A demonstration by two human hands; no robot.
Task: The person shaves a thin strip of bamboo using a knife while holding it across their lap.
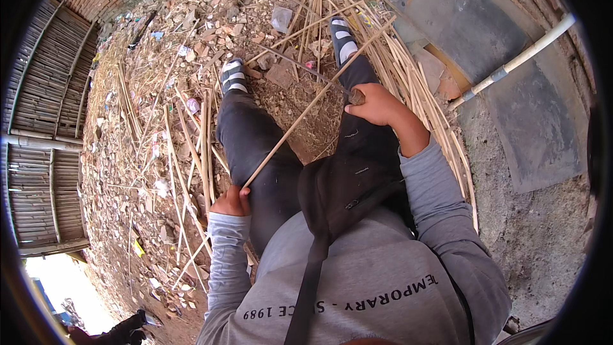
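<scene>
Bamboo strip point(294, 128) is gripped in the left hand point(230, 202); the right hand point(378, 107) clasps a knife handle point(357, 97).

Black lettering point(397, 294) across grey shirt point(370, 259)

Brown dirt ground point(287, 107), uneven, strewn with broken brick pieces point(280, 75) and dry straw point(110, 108). Long pale sticks point(408, 80) lie bunched along right side; looser sticks point(205, 147) lie at left, some crossing. Translucent plastic bag point(281, 18) rests farther out; yellow scrap point(138, 248) sits lower left.
</scene>
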